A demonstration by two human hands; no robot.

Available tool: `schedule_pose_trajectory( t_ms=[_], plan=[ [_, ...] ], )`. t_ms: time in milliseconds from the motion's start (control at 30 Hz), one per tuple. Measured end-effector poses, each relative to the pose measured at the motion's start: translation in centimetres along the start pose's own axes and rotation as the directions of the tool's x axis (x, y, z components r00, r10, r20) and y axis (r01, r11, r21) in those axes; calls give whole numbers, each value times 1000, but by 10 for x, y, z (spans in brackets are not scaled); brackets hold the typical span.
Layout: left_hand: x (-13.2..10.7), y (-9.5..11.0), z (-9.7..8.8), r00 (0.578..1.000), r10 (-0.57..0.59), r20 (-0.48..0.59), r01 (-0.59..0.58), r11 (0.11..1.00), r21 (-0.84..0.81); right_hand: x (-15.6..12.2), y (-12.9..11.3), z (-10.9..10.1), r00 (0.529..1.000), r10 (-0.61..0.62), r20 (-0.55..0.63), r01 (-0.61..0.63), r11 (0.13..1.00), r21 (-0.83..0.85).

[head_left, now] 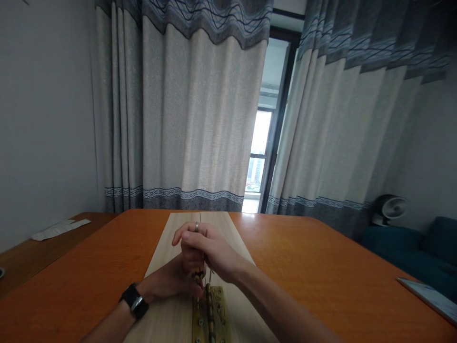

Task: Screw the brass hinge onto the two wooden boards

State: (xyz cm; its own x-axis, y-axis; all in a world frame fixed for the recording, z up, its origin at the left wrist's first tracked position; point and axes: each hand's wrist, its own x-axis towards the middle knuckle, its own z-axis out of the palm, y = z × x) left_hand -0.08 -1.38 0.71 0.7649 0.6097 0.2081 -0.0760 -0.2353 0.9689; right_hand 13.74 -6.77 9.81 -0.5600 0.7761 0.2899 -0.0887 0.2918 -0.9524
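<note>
Two pale wooden boards (pixel 167 247) lie side by side on an orange table (pixel 314 276), running away from me. A brass hinge (pixel 210 317) sits across their seam at the near end. My right hand (pixel 209 250), with a ring on one finger, is closed over the top of a screwdriver (pixel 200 275) that stands upright on the hinge's left leaf. My left hand (pixel 171 281), a black watch on its wrist, is curled around the lower shaft just under the right hand. The screwdriver's tip is mostly hidden by my fingers.
A white paper strip (pixel 59 229) lies on a darker side table at the left. A tablet or book edge (pixel 428 295) pokes in at the right table edge. Curtains (pixel 200 124), a window gap, a small fan (pixel 391 209) and a blue sofa stand beyond.
</note>
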Motion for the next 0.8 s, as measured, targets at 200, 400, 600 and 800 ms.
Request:
schedule_pose_trajectory(
  t_ms=[200,400,600,800],
  plan=[
    [3,-7,-3,995,-96,17,97,989,-111,-19,-30,-13,959,-103,-263,-164,555,-815],
    [1,-7,-6,996,-90,-1,90,992,-93,-18,-31,-12,976,-121,-180,-89,532,-842],
    [2,-9,-6,996,-91,13,91,994,-66,-16,-37,-18,990,-13,-138,-104,585,-804],
    [4,-11,-3,995,-95,5,96,992,-83,-16,-30,-7,957,-130,-258,-179,433,-883]
  ],
)
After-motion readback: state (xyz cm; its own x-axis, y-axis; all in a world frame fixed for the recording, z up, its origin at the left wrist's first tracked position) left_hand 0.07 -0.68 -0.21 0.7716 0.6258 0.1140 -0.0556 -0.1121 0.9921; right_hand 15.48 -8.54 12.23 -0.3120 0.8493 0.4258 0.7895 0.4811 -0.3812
